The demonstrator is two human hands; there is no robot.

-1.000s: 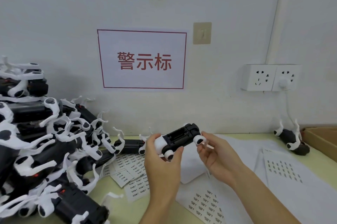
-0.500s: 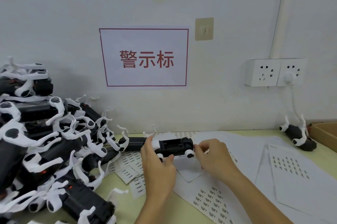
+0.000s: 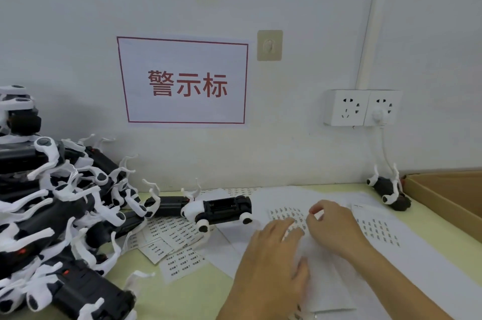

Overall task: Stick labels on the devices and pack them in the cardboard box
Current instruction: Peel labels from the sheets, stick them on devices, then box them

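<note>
The left hand (image 3: pixel 273 246) lies flat with straight fingers on a label sheet (image 3: pixel 289 215), pinning it to the surface (image 3: pixel 198 291); that grip is released, merely pressing. The right hand (image 3: pixel 331 225), at about 1 o'clock from the left, has its fingers curled at the sheet, apparently picking at a label, though the view is too soft to tell whether one is already pinched.

The device in work (image 3: pixel 217 209) lies unheld at 10 o'clock from the hands, underside up, with its near wheels over loose cut label strips (image 3: pixel 172 239). The pile of unlabelled devices (image 3: pixel 60 215) fills the 9 o'clock side; the cardboard box (image 3: pixel 448 194) stands at 2 o'clock, with one lone device (image 3: pixel 388 192) just beside its wall.

Risks, as I judge them: a small label may tear, curl or fold onto itself as it lifts, since the backing is thin. The sheet may slide if the flat hand eases. Reaching across could nudge the free device, or snag a thin white arm in the pile.
</note>
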